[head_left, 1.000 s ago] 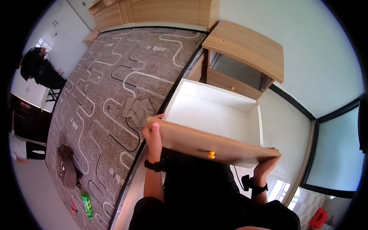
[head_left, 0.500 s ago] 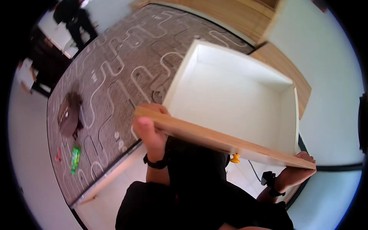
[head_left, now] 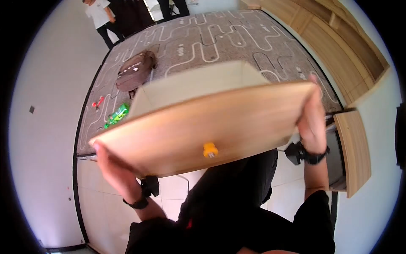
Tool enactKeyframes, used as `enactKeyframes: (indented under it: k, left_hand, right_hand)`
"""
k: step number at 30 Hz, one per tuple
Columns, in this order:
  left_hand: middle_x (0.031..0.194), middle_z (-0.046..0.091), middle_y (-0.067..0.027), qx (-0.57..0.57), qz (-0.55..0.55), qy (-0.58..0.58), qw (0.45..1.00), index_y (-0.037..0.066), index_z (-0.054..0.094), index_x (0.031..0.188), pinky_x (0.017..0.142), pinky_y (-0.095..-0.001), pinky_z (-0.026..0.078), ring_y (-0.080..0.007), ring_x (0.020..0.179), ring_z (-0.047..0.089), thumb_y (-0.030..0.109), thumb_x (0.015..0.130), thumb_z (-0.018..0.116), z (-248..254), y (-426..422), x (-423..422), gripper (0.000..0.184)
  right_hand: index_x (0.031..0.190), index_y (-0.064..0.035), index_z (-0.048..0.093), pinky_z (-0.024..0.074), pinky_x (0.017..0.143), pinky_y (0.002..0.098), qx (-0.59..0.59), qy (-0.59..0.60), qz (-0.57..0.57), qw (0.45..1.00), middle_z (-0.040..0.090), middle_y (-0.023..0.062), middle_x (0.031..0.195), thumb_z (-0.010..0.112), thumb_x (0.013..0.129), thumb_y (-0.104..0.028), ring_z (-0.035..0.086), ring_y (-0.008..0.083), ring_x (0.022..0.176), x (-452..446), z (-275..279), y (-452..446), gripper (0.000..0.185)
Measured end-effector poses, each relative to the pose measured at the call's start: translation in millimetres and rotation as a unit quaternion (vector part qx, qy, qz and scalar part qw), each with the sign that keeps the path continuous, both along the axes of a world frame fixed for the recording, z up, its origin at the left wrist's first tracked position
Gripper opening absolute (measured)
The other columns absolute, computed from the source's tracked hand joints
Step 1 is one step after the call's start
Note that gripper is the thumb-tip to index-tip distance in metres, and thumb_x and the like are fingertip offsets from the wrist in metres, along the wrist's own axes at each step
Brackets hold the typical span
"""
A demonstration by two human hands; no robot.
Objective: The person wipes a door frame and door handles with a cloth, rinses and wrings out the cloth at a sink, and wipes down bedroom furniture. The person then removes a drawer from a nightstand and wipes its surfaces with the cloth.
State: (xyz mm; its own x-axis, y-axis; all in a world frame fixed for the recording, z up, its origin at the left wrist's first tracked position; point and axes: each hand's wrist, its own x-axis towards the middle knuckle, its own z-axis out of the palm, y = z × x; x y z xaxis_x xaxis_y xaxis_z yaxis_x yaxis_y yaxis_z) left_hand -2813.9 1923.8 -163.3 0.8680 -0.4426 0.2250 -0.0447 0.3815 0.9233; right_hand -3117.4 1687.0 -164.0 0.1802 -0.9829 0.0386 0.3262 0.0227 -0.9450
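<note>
A drawer (head_left: 186, 122) with a wood-grain front and pale inner walls is held up before me, its front tilted toward me. An orange knob (head_left: 210, 150) sticks out of that front. My left hand (head_left: 116, 171) grips the drawer's left end, thumb at the top edge. On the right end, my right hand (head_left: 312, 120) is wrapped round the side of the front. Both hands' far fingers are partly hidden behind the panel. The nightstand (head_left: 356, 152) stands at the right with a dark opening in its side facing me.
Behind the drawer lies a patterned mattress (head_left: 228, 38) bearing a brown backpack (head_left: 137, 70), a green bottle (head_left: 117, 115) and a small red item (head_left: 98, 102). A wooden headboard (head_left: 334, 51) is at the right. Two people (head_left: 103, 19) stand beyond the mattress.
The drawer has been lifted away from the nightstand and swung left over the mattress side, its front now turned up toward me. The view has turned left. Both hands have kept their hold.
</note>
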Motion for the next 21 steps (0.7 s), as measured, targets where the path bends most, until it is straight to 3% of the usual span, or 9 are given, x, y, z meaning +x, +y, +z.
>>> enactKeyframes:
  k: [2, 4, 7, 12, 14, 15, 18, 20, 21]
  left_hand:
    - [0.113, 0.059, -0.0092, 0.068, -0.07, -0.032, 0.995, 0.0, 0.052, 0.118, 0.089, -0.0316, 0.043, -0.0176, 0.1, 0.057, 0.044, 0.096, 0.042, -34, -20, 62, 0.05]
    - [0.125, 0.054, -0.0074, 0.097, -0.168, 0.047, 0.98, 0.001, 0.05, 0.123, 0.094, -0.0307, 0.04, -0.0156, 0.108, 0.053, 0.042, 0.097, 0.041, -31, -29, 90, 0.05]
    - [0.122, 0.057, -0.0071, 0.089, -0.282, 0.057, 0.954, 0.001, 0.052, 0.122, 0.094, -0.0295, 0.042, -0.0149, 0.107, 0.054, 0.043, 0.097, 0.042, -2, -42, 109, 0.05]
    - [0.113, 0.062, -0.0067, 0.21, -0.245, 0.057, 0.945, 0.0, 0.054, 0.12, 0.087, -0.0291, 0.047, -0.0143, 0.1, 0.059, 0.037, 0.096, 0.048, -4, -108, 167, 0.044]
    - [0.112, 0.062, -0.0068, 0.21, -0.246, 0.057, 0.944, 0.001, 0.054, 0.119, 0.085, -0.0294, 0.049, -0.0143, 0.098, 0.06, 0.036, 0.095, 0.049, -9, -125, 194, 0.043]
    - [0.111, 0.062, -0.0076, 0.206, -0.305, 0.04, 0.929, 0.001, 0.054, 0.12, 0.084, -0.0296, 0.049, -0.0141, 0.097, 0.06, 0.035, 0.095, 0.05, -10, -132, 208, 0.042]
    - [0.114, 0.061, -0.0097, 0.23, -0.377, 0.015, 0.897, 0.0, 0.053, 0.12, 0.086, -0.0289, 0.048, -0.0146, 0.098, 0.059, 0.033, 0.094, 0.052, -13, -153, 233, 0.042]
    - [0.12, 0.057, -0.014, 0.3, -0.4, -0.163, 0.85, -0.004, 0.049, 0.124, 0.091, -0.0302, 0.044, -0.019, 0.106, 0.057, 0.032, 0.092, 0.054, -6, -162, 228, 0.048]
    - [0.127, 0.053, -0.0164, 0.419, -0.215, -0.357, 0.807, -0.004, 0.045, 0.128, 0.096, -0.0305, 0.04, -0.022, 0.114, 0.053, 0.031, 0.09, 0.057, -10, -163, 221, 0.053]
  right_hand:
    - [0.128, -0.0018, 0.046, 0.0406, 0.094, 0.0312, 0.084, 0.047, 0.154, 0.983, 0.055, 0.0096, 0.121, 0.036, 0.097, -0.049, 0.051, 0.0184, 0.108, 37, -16, -41, 0.057]
    - [0.121, -0.0004, 0.051, 0.0435, 0.091, 0.0322, 0.032, 0.014, 0.19, 0.981, 0.059, 0.0103, 0.115, 0.037, 0.096, -0.05, 0.055, 0.0188, 0.102, 65, -16, -38, 0.057]
    - [0.12, -0.0002, 0.051, 0.0441, 0.09, 0.0322, 0.178, 0.023, 0.246, 0.953, 0.059, 0.0114, 0.116, 0.037, 0.096, -0.049, 0.055, 0.019, 0.104, 101, -2, -80, 0.056]
    - [0.134, -0.0033, 0.04, 0.0384, 0.097, 0.0334, 0.04, -0.085, 0.335, 0.938, 0.052, 0.0132, 0.128, 0.04, 0.096, -0.046, 0.052, 0.0194, 0.112, 58, -23, -105, 0.058]
    - [0.139, -0.0025, 0.033, 0.0322, 0.103, 0.0338, -0.087, 0.026, 0.236, 0.968, 0.045, 0.014, 0.135, 0.041, 0.096, -0.044, 0.047, 0.0206, 0.12, 48, -34, -68, 0.06]
    - [0.142, -0.0032, 0.026, 0.029, 0.105, 0.0334, -0.223, 0.16, 0.2, 0.941, 0.042, 0.0133, 0.138, 0.046, 0.095, -0.039, 0.04, 0.0217, 0.127, 46, -48, -65, 0.062]
    - [0.144, -0.0041, 0.023, 0.0268, 0.106, 0.0327, -0.268, 0.17, 0.137, 0.938, 0.044, 0.0133, 0.136, 0.052, 0.093, -0.038, 0.038, 0.0211, 0.128, 70, -64, -42, 0.068]
    - [0.145, -0.0051, 0.023, 0.0282, 0.105, 0.0328, -0.23, 0.165, 0.129, 0.95, 0.042, 0.0138, 0.137, 0.053, 0.092, -0.038, 0.038, 0.0214, 0.128, 85, -62, -56, 0.069]
    - [0.145, -0.006, 0.022, 0.0297, 0.104, 0.0329, -0.193, 0.151, 0.127, 0.961, 0.041, 0.0142, 0.137, 0.054, 0.092, -0.038, 0.038, 0.0218, 0.128, 92, -61, -63, 0.07]
